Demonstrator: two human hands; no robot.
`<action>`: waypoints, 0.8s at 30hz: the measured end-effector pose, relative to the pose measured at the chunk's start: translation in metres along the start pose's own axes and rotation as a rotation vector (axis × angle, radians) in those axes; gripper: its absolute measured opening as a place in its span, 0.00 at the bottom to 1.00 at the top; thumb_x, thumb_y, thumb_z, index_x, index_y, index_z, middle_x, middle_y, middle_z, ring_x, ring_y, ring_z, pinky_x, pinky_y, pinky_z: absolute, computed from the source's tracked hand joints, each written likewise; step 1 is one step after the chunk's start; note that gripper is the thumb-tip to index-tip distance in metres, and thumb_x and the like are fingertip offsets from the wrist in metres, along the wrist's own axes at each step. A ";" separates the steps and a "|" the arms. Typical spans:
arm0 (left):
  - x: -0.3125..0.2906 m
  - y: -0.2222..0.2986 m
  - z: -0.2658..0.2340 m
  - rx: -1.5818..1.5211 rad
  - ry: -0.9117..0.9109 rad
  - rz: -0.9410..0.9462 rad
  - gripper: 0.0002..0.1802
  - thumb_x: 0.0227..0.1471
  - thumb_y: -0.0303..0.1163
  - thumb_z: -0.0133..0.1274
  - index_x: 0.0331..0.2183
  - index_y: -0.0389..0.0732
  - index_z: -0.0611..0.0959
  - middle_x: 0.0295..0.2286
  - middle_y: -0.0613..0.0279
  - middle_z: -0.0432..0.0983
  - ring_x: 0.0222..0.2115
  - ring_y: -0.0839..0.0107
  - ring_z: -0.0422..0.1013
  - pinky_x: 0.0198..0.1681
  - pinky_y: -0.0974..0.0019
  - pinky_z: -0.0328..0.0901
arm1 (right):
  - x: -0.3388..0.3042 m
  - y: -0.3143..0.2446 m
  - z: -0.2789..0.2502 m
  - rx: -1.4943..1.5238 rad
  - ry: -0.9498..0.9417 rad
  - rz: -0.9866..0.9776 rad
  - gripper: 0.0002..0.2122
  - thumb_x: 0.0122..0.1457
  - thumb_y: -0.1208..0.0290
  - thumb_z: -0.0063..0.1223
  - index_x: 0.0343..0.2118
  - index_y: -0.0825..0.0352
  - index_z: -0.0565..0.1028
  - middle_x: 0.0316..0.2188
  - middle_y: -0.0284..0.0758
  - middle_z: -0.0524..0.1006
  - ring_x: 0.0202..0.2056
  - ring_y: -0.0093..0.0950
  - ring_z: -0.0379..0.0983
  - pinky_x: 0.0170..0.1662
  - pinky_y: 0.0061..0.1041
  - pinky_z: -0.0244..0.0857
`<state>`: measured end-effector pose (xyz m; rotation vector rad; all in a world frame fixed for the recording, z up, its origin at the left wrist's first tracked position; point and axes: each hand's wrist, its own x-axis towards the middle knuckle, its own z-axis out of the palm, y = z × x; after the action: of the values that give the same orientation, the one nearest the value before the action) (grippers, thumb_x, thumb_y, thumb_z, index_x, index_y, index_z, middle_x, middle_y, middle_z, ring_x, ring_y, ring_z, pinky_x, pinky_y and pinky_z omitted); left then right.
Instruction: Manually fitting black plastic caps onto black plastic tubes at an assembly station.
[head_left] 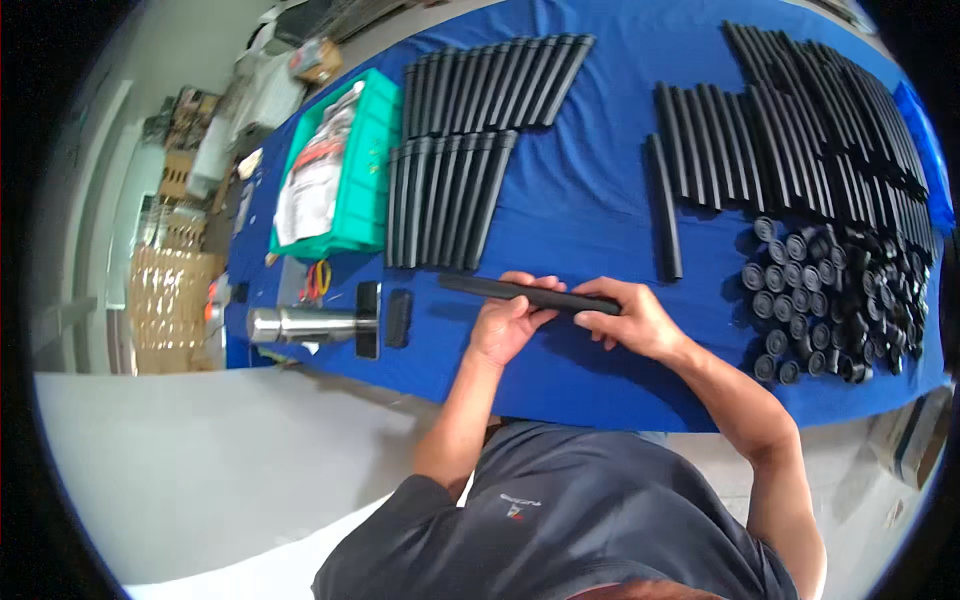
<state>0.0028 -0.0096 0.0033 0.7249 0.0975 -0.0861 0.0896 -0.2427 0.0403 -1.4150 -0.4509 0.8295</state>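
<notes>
Above the near part of the blue-covered table, both my hands hold one black tube (pixel 552 298), which lies almost level, its left end slightly higher in the picture. My left hand (pixel 508 322) is closed around its middle, palm up, with the thumb across it. The fingers of my right hand (pixel 636 318) pinch the tube's right end and partly hide it. Whether a cap sits on that end cannot be made out. A single black tube (pixel 664 210) lies on the cloth beyond my right hand, and many small round black caps (pixel 800 290) are heaped farther right.
Two rows of black tubes with wider ends (pixel 450 200) lie left of centre; stacked plain tubes (pixel 820 120) fill the far right. A green crate (pixel 362 170) holds papers or bags. Near it are a steel flask (pixel 300 325), a phone (pixel 367 320), a black case (pixel 398 318) and scissors (pixel 319 279).
</notes>
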 end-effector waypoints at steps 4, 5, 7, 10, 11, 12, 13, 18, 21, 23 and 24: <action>-0.020 0.028 0.034 0.247 0.150 -0.263 0.21 0.54 0.31 0.62 0.49 0.39 0.78 0.47 0.49 0.78 0.50 0.56 0.74 0.48 0.53 0.74 | 0.001 -0.008 -0.010 0.196 -0.016 0.092 0.14 0.57 0.72 0.60 0.45 0.74 0.78 0.26 0.32 0.79 0.22 0.17 0.73 0.22 0.16 0.67; -0.026 0.033 0.047 0.688 0.166 -0.404 0.19 0.54 0.31 0.62 0.47 0.37 0.80 0.44 0.50 0.79 0.47 0.59 0.76 0.44 0.56 0.75 | 0.002 -0.008 -0.011 0.196 -0.020 0.099 0.14 0.57 0.72 0.60 0.45 0.74 0.78 0.25 0.32 0.79 0.21 0.17 0.73 0.22 0.16 0.67; -0.043 0.037 0.070 1.472 0.090 -0.250 0.16 0.51 0.31 0.65 0.41 0.35 0.83 0.36 0.55 0.81 0.38 0.61 0.79 0.38 0.60 0.75 | 0.000 -0.012 -0.011 0.203 -0.024 0.102 0.14 0.57 0.72 0.60 0.45 0.73 0.78 0.25 0.32 0.79 0.21 0.17 0.73 0.22 0.17 0.67; -0.040 0.055 0.089 1.902 -0.077 0.644 0.18 0.45 0.29 0.66 0.40 0.38 0.83 0.36 0.57 0.80 0.38 0.57 0.77 0.41 0.59 0.73 | -0.002 -0.013 -0.011 0.167 -0.054 0.096 0.15 0.57 0.71 0.60 0.44 0.73 0.79 0.24 0.32 0.79 0.20 0.17 0.72 0.22 0.16 0.67; -0.035 0.063 0.097 2.075 -0.098 0.734 0.22 0.40 0.29 0.68 0.41 0.41 0.83 0.38 0.58 0.78 0.41 0.55 0.74 0.45 0.56 0.70 | -0.002 -0.011 -0.012 0.156 -0.062 0.094 0.14 0.57 0.71 0.60 0.44 0.73 0.79 0.24 0.32 0.79 0.20 0.17 0.72 0.22 0.16 0.67; -0.031 0.066 0.097 2.081 -0.095 0.734 0.22 0.40 0.29 0.68 0.41 0.41 0.83 0.38 0.58 0.78 0.41 0.55 0.74 0.45 0.56 0.70 | -0.001 -0.011 -0.012 0.143 -0.075 0.088 0.14 0.57 0.71 0.59 0.44 0.73 0.79 0.24 0.32 0.79 0.20 0.17 0.73 0.22 0.16 0.67; -0.028 0.067 0.098 2.123 -0.169 0.665 0.23 0.40 0.30 0.69 0.41 0.41 0.82 0.40 0.58 0.77 0.43 0.55 0.73 0.46 0.55 0.70 | -0.001 -0.012 -0.011 0.145 -0.079 0.085 0.14 0.57 0.71 0.59 0.44 0.73 0.79 0.24 0.32 0.79 0.20 0.17 0.73 0.22 0.16 0.67; -0.020 0.055 0.082 2.082 -0.300 0.586 0.24 0.38 0.27 0.68 0.43 0.39 0.82 0.36 0.59 0.76 0.35 0.59 0.74 0.39 0.57 0.70 | 0.001 -0.010 -0.012 0.192 -0.124 0.099 0.16 0.57 0.69 0.61 0.45 0.73 0.78 0.24 0.32 0.78 0.20 0.19 0.73 0.22 0.17 0.68; -0.014 0.066 0.086 2.089 -0.301 0.545 0.24 0.38 0.26 0.68 0.42 0.39 0.82 0.36 0.58 0.76 0.36 0.58 0.75 0.39 0.57 0.71 | -0.001 -0.015 -0.009 0.315 -0.092 0.109 0.26 0.57 0.67 0.62 0.56 0.74 0.69 0.29 0.37 0.78 0.24 0.22 0.76 0.22 0.18 0.69; 0.007 0.084 0.084 2.067 -0.216 0.646 0.20 0.42 0.26 0.66 0.41 0.36 0.82 0.36 0.55 0.77 0.36 0.56 0.75 0.41 0.58 0.71 | 0.000 -0.013 -0.006 0.360 -0.031 0.090 0.31 0.57 0.67 0.62 0.60 0.74 0.62 0.32 0.39 0.78 0.27 0.24 0.77 0.22 0.19 0.70; 0.021 0.096 0.083 2.049 -0.145 0.704 0.18 0.44 0.26 0.65 0.40 0.35 0.82 0.37 0.53 0.77 0.37 0.55 0.75 0.41 0.59 0.71 | 0.000 -0.013 -0.006 0.404 0.022 0.069 0.36 0.58 0.66 0.62 0.64 0.74 0.56 0.34 0.41 0.77 0.30 0.26 0.77 0.23 0.21 0.71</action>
<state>0.0397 0.0056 0.1255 2.7381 -0.4861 0.5371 0.0972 -0.2457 0.0522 -1.0677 -0.2026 0.9026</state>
